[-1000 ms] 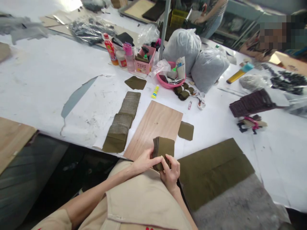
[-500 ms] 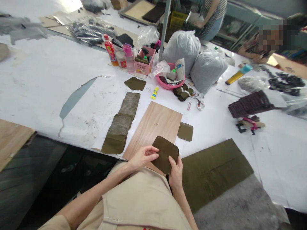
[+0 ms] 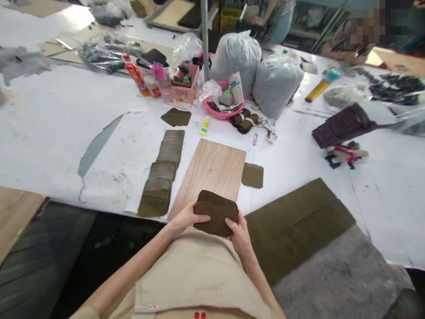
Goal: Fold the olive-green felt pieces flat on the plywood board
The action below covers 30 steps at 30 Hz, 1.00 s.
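A small stack of dark olive fabric pieces (image 3: 215,212) is held in front of my body, over the near end of a wooden board (image 3: 214,166). My left hand (image 3: 189,218) grips its left side, thumb on top. On the right side my right hand (image 3: 238,230) pinches it the same way, with the fingers partly hidden underneath. Overlapping rows of olive pieces (image 3: 159,177) lie left of the board. One single olive piece (image 3: 253,175) rests against the board's right edge, and another olive piece (image 3: 176,117) lies beyond the rows.
A large olive sheet (image 3: 299,226) covers the table at right. Farther back are a yellow glue tube (image 3: 204,126), a pink basket (image 3: 224,113), stuffed plastic bags (image 3: 237,60), bottles (image 3: 135,75) and a metal pole (image 3: 205,40). Two other people are across the table.
My left hand has closed on the stack's left side; before, its fingers were at the edge, partly spread. The stack has turned level, its layered far edge now showing. The view has shifted slightly.
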Each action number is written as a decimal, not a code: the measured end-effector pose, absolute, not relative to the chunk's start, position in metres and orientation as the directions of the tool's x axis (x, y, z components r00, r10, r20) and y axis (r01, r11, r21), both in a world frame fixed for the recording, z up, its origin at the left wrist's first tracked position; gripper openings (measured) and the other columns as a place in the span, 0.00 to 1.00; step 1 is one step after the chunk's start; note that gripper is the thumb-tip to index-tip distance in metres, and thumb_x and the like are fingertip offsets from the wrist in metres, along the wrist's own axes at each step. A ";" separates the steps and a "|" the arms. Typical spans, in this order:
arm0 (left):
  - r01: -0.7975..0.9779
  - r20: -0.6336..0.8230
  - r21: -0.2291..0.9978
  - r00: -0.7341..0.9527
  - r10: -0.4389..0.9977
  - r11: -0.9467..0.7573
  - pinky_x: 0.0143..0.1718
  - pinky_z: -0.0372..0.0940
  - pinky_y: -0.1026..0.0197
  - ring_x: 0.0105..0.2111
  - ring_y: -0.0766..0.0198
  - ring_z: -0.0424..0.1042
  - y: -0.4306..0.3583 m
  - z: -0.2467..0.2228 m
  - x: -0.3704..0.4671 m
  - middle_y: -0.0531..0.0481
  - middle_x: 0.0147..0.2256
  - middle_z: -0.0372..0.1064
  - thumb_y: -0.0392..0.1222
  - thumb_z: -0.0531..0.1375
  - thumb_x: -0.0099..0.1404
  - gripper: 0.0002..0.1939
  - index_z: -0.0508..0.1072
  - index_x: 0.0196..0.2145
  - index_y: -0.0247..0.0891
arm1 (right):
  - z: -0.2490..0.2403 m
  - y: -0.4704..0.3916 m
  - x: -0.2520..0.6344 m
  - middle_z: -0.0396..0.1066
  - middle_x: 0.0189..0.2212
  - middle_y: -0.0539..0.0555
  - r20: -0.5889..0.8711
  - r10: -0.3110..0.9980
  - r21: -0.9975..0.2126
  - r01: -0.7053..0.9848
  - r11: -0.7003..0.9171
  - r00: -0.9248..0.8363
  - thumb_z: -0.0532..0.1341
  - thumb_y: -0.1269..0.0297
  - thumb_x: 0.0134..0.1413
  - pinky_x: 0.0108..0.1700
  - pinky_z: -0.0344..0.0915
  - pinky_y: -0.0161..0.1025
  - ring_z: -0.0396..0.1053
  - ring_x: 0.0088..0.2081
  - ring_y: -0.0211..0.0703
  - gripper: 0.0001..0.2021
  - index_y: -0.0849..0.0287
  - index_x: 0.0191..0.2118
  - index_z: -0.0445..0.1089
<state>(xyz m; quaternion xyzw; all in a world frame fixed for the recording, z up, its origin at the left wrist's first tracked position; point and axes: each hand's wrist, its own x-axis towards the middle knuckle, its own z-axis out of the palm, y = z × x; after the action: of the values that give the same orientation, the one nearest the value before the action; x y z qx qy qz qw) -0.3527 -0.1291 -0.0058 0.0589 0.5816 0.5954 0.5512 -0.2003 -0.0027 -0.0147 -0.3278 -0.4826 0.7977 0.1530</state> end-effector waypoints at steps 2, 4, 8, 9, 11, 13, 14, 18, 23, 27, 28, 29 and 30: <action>-0.561 -0.555 0.780 -0.419 0.718 0.276 0.49 0.65 0.51 0.45 0.52 0.72 -0.128 -0.007 -0.354 0.44 0.43 0.74 0.38 0.72 0.44 0.30 0.71 0.46 0.34 | -0.013 0.000 -0.199 0.74 0.44 0.54 -0.354 0.558 -0.878 0.061 -0.474 -0.751 0.63 0.63 0.48 0.50 0.69 0.48 0.71 0.47 0.49 0.22 0.56 0.51 0.68; -0.550 -0.545 0.789 -0.419 0.727 0.274 0.50 0.64 0.51 0.46 0.51 0.71 -0.127 -0.008 -0.356 0.44 0.43 0.75 0.38 0.72 0.43 0.31 0.71 0.47 0.34 | -0.011 0.002 -0.197 0.75 0.43 0.53 -0.333 0.557 -0.891 0.061 -0.450 -0.761 0.63 0.63 0.49 0.50 0.69 0.48 0.72 0.46 0.49 0.20 0.56 0.50 0.69; -0.557 -0.557 0.770 -0.346 0.755 0.312 0.50 0.64 0.49 0.46 0.49 0.71 -0.129 -0.011 -0.355 0.43 0.41 0.76 0.38 0.72 0.43 0.29 0.73 0.45 0.32 | -0.010 0.007 -0.191 0.74 0.44 0.53 -0.283 0.561 -0.933 0.088 -0.348 -0.778 0.63 0.62 0.50 0.50 0.69 0.48 0.71 0.46 0.49 0.20 0.55 0.51 0.68; -0.557 -0.563 0.767 -0.345 0.751 0.319 0.50 0.64 0.49 0.46 0.49 0.71 -0.129 -0.011 -0.353 0.42 0.41 0.76 0.38 0.72 0.43 0.28 0.74 0.44 0.32 | -0.009 0.008 -0.190 0.74 0.45 0.53 -0.258 0.559 -0.946 0.089 -0.312 -0.788 0.63 0.62 0.51 0.50 0.69 0.48 0.71 0.47 0.49 0.20 0.55 0.51 0.68; -0.555 -0.576 0.766 -0.369 0.730 0.324 0.51 0.64 0.48 0.46 0.49 0.71 -0.129 -0.010 -0.349 0.42 0.41 0.76 0.39 0.71 0.45 0.27 0.74 0.44 0.32 | -0.008 0.011 -0.187 0.71 0.49 0.54 -0.190 0.565 -0.974 0.080 -0.214 -0.803 0.63 0.63 0.51 0.53 0.66 0.49 0.69 0.50 0.49 0.22 0.54 0.54 0.66; -0.549 -0.574 0.776 -0.413 0.707 0.310 0.52 0.64 0.48 0.47 0.49 0.71 -0.128 -0.010 -0.344 0.43 0.42 0.75 0.39 0.71 0.46 0.27 0.74 0.45 0.33 | -0.007 0.011 -0.186 0.68 0.53 0.55 -0.116 0.600 -0.993 0.074 -0.095 -0.791 0.62 0.63 0.52 0.56 0.64 0.49 0.66 0.53 0.49 0.26 0.54 0.58 0.62; -0.545 -0.567 0.784 -0.432 0.701 0.297 0.52 0.63 0.48 0.48 0.50 0.70 -0.127 -0.010 -0.342 0.43 0.43 0.75 0.39 0.71 0.46 0.27 0.73 0.46 0.33 | -0.007 0.010 -0.186 0.66 0.55 0.56 -0.083 0.627 -0.996 0.078 -0.036 -0.775 0.62 0.64 0.53 0.57 0.63 0.49 0.65 0.54 0.49 0.28 0.54 0.60 0.59; -0.543 -0.539 0.800 -0.467 0.701 0.253 0.54 0.62 0.48 0.48 0.51 0.70 -0.121 -0.010 -0.337 0.43 0.45 0.74 0.39 0.70 0.47 0.28 0.73 0.47 0.34 | -0.006 0.006 -0.189 0.60 0.59 0.58 0.031 0.712 -0.976 0.133 0.174 -0.701 0.60 0.65 0.55 0.59 0.60 0.50 0.61 0.57 0.49 0.31 0.54 0.63 0.53; -0.546 -0.527 0.806 -0.483 0.699 0.229 0.54 0.62 0.50 0.48 0.52 0.70 -0.118 -0.010 -0.333 0.45 0.46 0.74 0.40 0.69 0.49 0.27 0.73 0.48 0.36 | -0.005 0.005 -0.191 0.61 0.56 0.58 0.167 0.727 -0.919 0.162 0.360 -0.666 0.57 0.67 0.57 0.60 0.58 0.52 0.60 0.58 0.48 0.26 0.53 0.61 0.56; -0.534 -0.518 0.815 -0.495 0.698 0.226 0.52 0.63 0.50 0.48 0.51 0.70 -0.116 -0.011 -0.330 0.44 0.45 0.74 0.41 0.69 0.49 0.27 0.73 0.48 0.35 | -0.004 0.006 -0.190 0.60 0.57 0.59 0.214 0.722 -0.880 0.192 0.435 -0.658 0.57 0.68 0.58 0.60 0.58 0.54 0.59 0.58 0.50 0.26 0.53 0.62 0.55; -0.530 -0.518 0.817 -0.501 0.694 0.227 0.52 0.63 0.50 0.48 0.51 0.70 -0.116 -0.011 -0.330 0.44 0.45 0.74 0.41 0.70 0.49 0.28 0.73 0.48 0.34 | -0.004 0.006 -0.190 0.60 0.57 0.59 0.219 0.724 -0.874 0.197 0.443 -0.654 0.57 0.68 0.58 0.60 0.59 0.54 0.59 0.58 0.50 0.26 0.53 0.62 0.55; -0.526 -0.517 0.820 -0.508 0.689 0.228 0.52 0.63 0.50 0.48 0.51 0.70 -0.116 -0.012 -0.329 0.44 0.45 0.74 0.41 0.70 0.48 0.28 0.73 0.48 0.34 | -0.004 0.006 -0.190 0.60 0.57 0.59 0.224 0.727 -0.872 0.200 0.447 -0.649 0.57 0.68 0.58 0.60 0.59 0.54 0.59 0.58 0.50 0.26 0.52 0.62 0.56; -0.522 -0.515 0.822 -0.514 0.686 0.227 0.52 0.64 0.50 0.48 0.50 0.70 -0.115 -0.013 -0.329 0.43 0.45 0.74 0.42 0.70 0.48 0.28 0.73 0.48 0.34 | -0.004 0.006 -0.190 0.60 0.57 0.59 0.227 0.731 -0.872 0.200 0.448 -0.643 0.57 0.68 0.58 0.59 0.59 0.54 0.60 0.58 0.50 0.25 0.52 0.61 0.57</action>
<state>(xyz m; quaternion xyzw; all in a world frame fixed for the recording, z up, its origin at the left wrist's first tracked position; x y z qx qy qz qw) -0.3291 -0.1154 -0.0128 0.0668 0.6122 0.6183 0.4883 -0.1896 0.0055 -0.0037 -0.2931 -0.7946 0.4363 0.3040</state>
